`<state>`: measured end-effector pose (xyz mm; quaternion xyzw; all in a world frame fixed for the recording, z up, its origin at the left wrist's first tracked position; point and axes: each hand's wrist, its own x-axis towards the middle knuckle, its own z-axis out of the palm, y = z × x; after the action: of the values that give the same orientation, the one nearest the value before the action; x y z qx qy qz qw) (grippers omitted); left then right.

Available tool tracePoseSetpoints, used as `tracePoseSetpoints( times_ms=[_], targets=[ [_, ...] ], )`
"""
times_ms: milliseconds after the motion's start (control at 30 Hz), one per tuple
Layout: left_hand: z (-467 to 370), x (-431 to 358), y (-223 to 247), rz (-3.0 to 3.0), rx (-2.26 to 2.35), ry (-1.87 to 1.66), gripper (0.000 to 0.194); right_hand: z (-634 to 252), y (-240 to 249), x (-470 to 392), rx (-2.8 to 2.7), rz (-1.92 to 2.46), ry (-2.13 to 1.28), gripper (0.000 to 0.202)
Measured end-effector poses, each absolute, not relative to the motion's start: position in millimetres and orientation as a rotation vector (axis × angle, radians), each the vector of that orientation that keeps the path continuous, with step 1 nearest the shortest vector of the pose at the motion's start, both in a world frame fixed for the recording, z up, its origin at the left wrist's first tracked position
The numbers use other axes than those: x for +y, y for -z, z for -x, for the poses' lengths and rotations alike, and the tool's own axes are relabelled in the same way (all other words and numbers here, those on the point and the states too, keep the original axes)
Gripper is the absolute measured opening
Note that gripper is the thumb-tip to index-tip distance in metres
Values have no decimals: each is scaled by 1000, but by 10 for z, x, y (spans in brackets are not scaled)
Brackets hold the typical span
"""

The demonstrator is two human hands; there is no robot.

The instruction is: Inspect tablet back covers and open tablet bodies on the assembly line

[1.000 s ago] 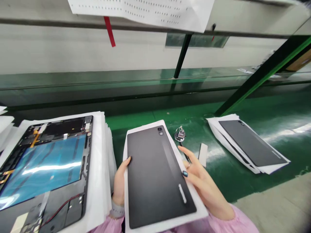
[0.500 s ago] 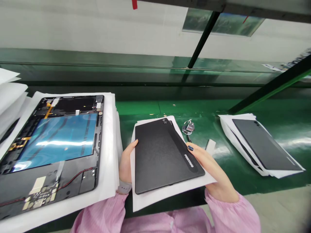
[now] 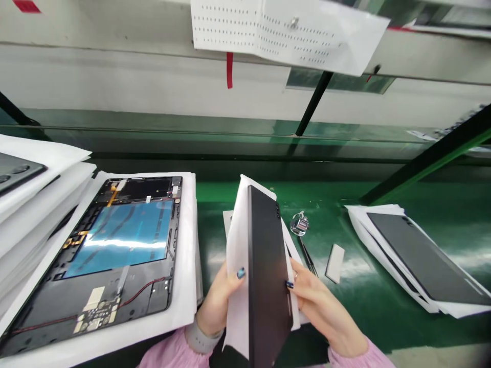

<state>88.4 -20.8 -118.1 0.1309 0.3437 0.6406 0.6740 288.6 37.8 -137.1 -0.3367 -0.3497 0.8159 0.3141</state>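
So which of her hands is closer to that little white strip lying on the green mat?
The right hand. It grips the dark tablet's right edge, just left of the white strip. The left hand is farther, on the tablet's other side.

The flat rectangular tablet back cover (image 3: 266, 276) is matt black, backed by a plain white foam sheet (image 3: 237, 245). The glossy workbench mat (image 3: 345, 301) is deep green. The opened tablet chassis (image 3: 111, 255) is black with a shiny blue panel, and the fingernails are dark blue above pink sleeves.
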Motion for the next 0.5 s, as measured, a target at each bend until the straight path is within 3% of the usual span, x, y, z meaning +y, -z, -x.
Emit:
tracePoseSetpoints(
  times_ms=[133, 333, 500],
  targets=[
    [-989, -324, 1001, -449, 861, -1424, 55, -2887, 1362, 379, -968, 790, -2211, 34],
    [-986, -371, 937, -552, 822, -1384, 48, -2908, 1368, 337, -982, 765, -2154, 38],
    [-947, -356, 1180, -565, 897, -1441, 62, -2996, 1417, 287, -988, 956, -1726, 48]
  ],
)
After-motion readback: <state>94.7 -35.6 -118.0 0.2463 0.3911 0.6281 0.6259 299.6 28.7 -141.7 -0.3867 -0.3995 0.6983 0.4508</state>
